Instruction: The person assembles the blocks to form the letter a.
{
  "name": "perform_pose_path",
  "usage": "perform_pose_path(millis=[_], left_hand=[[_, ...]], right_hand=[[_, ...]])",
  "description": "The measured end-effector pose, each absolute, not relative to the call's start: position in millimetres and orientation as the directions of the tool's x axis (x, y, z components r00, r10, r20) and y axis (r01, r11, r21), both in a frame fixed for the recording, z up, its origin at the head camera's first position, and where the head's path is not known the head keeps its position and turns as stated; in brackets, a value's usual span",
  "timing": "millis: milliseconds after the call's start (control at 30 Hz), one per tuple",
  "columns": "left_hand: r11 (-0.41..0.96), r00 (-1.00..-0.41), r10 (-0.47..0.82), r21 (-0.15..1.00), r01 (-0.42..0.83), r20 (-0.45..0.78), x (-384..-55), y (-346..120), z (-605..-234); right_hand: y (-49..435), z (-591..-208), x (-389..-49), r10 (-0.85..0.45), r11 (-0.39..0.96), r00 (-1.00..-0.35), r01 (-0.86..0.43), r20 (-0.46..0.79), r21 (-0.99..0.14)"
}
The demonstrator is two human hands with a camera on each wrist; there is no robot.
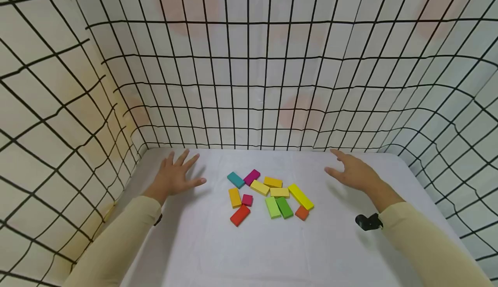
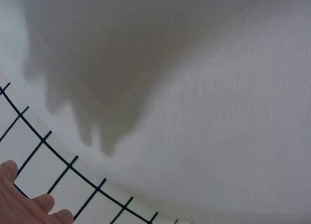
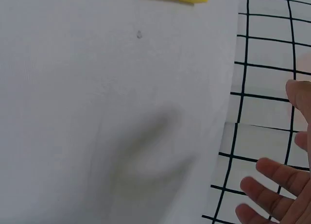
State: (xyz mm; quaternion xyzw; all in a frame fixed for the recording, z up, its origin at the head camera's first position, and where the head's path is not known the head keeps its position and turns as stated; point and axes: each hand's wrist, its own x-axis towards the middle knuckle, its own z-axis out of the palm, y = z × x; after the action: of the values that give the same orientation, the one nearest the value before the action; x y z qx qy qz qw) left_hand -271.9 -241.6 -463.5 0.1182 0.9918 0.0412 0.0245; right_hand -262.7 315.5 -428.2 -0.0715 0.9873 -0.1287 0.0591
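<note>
My left hand (image 1: 173,177) is over the left side of the white table, its fingers spread, holding nothing. Over the right side, my right hand (image 1: 352,172) has its fingers extended and also holds nothing. Between the hands lie several coloured blocks, apart from both. Nearest the left hand are a teal block (image 1: 235,180) and an orange-yellow block (image 1: 235,198). A long yellow block (image 1: 301,196) and an orange block (image 1: 301,212) lie closest to the right hand. Amid the group are a magenta block (image 1: 252,177), a red block (image 1: 240,215) and a dark green block (image 1: 284,208).
A black wire grid (image 1: 249,84) stands behind the white tabletop (image 1: 264,252) and along both sides, with pale cloth behind it. Dark straps with a small device (image 1: 368,222) sit at the wrists. Shadows of the hands fall on the table.
</note>
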Motion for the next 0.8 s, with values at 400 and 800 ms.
perform_pose_path(millis=[400, 800], left_hand=[[0.951, -0.962, 0.273, 0.157, 0.268, -0.008, -261.4, -220.9, -475.6], [0.926, -0.939, 0.343, 0.165, 0.340, 0.010, -251.8, -192.3, -471.2]], right_hand=[[299.7, -451.9, -257.7, -0.216, 0.919, -0.966, -0.151, -0.144, -0.365], [270.4, -462.5, -251.4, -0.319, 0.881, -0.901, -0.169, -0.293, -0.442]])
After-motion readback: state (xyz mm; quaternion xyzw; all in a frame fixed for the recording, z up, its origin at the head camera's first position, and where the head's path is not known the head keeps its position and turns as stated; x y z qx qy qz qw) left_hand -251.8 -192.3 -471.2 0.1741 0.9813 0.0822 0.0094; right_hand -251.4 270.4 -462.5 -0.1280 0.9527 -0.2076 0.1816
